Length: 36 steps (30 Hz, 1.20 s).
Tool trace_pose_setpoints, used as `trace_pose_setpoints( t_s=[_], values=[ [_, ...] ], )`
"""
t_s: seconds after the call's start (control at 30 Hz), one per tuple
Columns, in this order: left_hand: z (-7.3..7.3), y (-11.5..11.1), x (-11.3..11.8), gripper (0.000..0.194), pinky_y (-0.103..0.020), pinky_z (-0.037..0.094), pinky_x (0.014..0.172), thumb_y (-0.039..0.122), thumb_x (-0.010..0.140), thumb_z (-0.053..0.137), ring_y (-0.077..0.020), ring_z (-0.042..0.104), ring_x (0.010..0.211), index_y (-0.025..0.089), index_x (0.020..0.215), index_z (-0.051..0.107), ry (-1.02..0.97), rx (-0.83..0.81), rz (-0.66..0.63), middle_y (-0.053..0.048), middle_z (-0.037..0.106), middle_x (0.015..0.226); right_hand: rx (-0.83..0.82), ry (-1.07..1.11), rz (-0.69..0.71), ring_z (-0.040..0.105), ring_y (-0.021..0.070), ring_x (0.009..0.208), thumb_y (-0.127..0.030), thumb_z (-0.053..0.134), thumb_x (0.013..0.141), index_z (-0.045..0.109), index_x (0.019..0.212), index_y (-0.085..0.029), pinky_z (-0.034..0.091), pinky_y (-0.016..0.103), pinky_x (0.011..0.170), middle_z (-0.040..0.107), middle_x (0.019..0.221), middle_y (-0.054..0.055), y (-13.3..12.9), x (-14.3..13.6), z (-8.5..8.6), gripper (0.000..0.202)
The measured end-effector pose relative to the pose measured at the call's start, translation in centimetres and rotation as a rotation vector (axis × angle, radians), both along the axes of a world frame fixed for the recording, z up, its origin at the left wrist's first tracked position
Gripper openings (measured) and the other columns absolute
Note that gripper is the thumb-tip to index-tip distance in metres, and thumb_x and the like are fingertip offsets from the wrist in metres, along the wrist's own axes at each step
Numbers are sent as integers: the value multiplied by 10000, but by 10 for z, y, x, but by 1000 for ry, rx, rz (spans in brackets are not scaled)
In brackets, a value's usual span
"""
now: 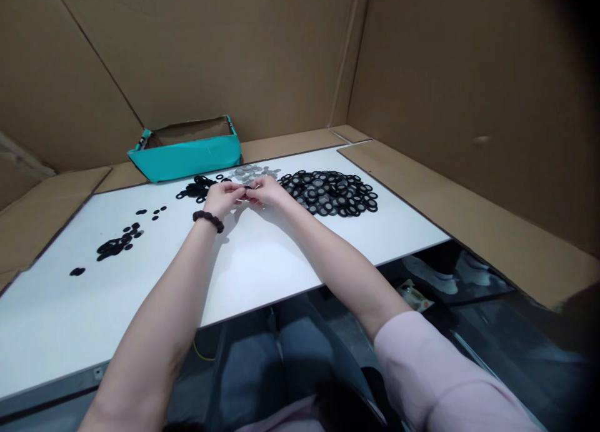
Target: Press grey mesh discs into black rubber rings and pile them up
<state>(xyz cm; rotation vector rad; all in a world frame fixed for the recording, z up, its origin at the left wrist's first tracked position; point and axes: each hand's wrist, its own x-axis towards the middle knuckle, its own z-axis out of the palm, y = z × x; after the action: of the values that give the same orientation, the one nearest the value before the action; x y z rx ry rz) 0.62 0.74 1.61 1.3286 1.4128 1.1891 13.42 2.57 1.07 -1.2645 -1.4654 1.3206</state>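
Note:
My left hand [223, 198] and my right hand [267, 192] meet above the far middle of the white table, both closed in a pinch. Between their fingertips is a small black ring [248, 188], mostly covered by the fingers. To the right of my right hand spreads a large pile of black rings with grey centres [328, 194]. Just beyond the hands lie loose translucent grey discs [253, 172]. A smaller heap of black rings [199, 187] sits beside my left hand, on its far left.
A turquoise open box [187, 158] stands at the table's back edge. Small black pieces [112, 247] are scattered on the left of the white table [262, 263]. Cardboard walls [234, 50] enclose the back and sides. A small packet [415, 296] lies below the table's right front edge.

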Motion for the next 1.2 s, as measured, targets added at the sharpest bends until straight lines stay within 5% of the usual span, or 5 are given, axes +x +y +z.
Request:
trace_pose_setpoints(
  t_s=[0.33,0.53,0.77,1.2],
  values=[
    [-4,3,-1,25,-267,480,625,127,686,629,-110,571,533,104,684,620,32,26,24,-8,607,546,40,4,1,512,59,414,-75,610,792,513,581,-139,444,143,412,537,452,-18,2,4,-2,241],
    [-6,4,-1,166,-271,498,677,143,652,632,-138,630,665,97,807,671,16,101,-50,-36,676,694,-104,176,37,532,49,428,-30,550,842,498,621,-127,486,141,465,555,475,-18,3,3,0,247],
    [-7,8,2,201,-294,500,718,125,631,624,-146,619,669,105,820,686,76,195,32,-42,674,714,-166,235,-1,569,68,468,4,551,825,502,625,-131,497,158,504,579,512,0,-4,2,13,247],
    [-5,5,3,69,-232,454,569,135,732,567,-126,599,599,118,668,589,118,32,63,-22,609,603,-71,111,-57,555,86,479,-30,561,808,539,572,-130,515,208,571,560,468,-2,4,0,2,258]
  ],
)
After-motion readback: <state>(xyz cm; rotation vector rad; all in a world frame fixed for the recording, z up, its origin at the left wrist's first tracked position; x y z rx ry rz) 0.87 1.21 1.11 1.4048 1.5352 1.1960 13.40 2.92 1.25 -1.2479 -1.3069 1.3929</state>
